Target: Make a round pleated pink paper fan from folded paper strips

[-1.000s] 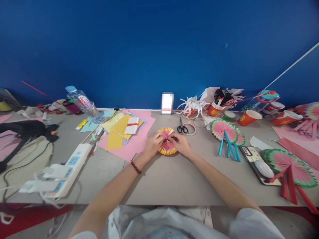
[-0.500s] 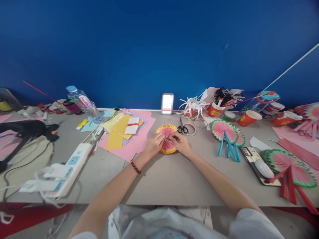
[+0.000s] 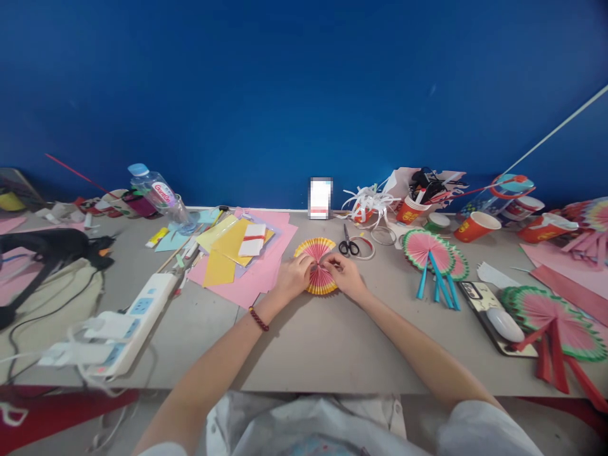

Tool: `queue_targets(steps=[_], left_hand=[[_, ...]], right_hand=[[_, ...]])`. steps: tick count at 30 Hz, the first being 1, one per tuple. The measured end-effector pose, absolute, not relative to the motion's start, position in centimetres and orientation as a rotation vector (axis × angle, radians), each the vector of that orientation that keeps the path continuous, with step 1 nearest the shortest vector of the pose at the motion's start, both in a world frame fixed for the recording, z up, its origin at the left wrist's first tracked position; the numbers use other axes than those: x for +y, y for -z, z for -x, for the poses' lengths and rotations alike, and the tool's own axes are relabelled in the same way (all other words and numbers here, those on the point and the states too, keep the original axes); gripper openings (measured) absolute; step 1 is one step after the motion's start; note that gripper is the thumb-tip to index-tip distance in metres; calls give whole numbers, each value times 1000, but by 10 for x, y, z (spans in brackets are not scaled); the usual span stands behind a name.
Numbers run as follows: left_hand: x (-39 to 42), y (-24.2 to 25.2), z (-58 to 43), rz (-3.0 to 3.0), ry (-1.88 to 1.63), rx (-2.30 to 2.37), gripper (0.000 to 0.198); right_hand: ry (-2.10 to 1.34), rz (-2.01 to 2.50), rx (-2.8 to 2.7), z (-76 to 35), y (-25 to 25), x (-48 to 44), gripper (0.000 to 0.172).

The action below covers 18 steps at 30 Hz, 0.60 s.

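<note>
A round pleated paper fan (image 3: 323,280), pink with a yellow rim, lies on the table in front of me. My left hand (image 3: 295,277) grips its left side, fingers closed near the centre. From the right, my right hand (image 3: 346,272) pinches the folds close to the middle, where the fingertips of both hands almost meet. Fingers cover part of the fan's centre and sides. Just beyond my right hand lie black-handled scissors (image 3: 349,246) and a roll of tape (image 3: 365,248).
Pink paper sheets (image 3: 273,269) and yellow paper (image 3: 219,271) lie to the left, near a white power strip (image 3: 142,323). Finished-looking pink-green fans (image 3: 427,250), a phone (image 3: 475,297) with a mouse (image 3: 504,324) on it, and paper cups (image 3: 477,227) stand or lie right.
Both hands stay on the fan with only slight finger movement. The fan has turned a little, and a gap shows at its upper right rim.
</note>
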State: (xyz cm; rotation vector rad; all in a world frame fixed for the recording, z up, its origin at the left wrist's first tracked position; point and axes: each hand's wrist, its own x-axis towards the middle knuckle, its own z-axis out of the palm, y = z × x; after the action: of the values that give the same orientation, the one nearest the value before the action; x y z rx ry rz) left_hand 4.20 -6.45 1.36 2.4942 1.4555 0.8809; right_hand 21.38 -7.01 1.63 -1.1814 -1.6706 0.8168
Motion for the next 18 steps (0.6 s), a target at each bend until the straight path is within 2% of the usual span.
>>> queue_targets(steps=[9,18], left_hand=[[-69,-19,-41,-1845,-1156,1251,12],[-64,-21,-43,-1375,-960,1101,26]], right_hand=[[-777,1167,-1663,-212,-18,-71,16],[-668,1123,-1690,-217,-21,-73,17]])
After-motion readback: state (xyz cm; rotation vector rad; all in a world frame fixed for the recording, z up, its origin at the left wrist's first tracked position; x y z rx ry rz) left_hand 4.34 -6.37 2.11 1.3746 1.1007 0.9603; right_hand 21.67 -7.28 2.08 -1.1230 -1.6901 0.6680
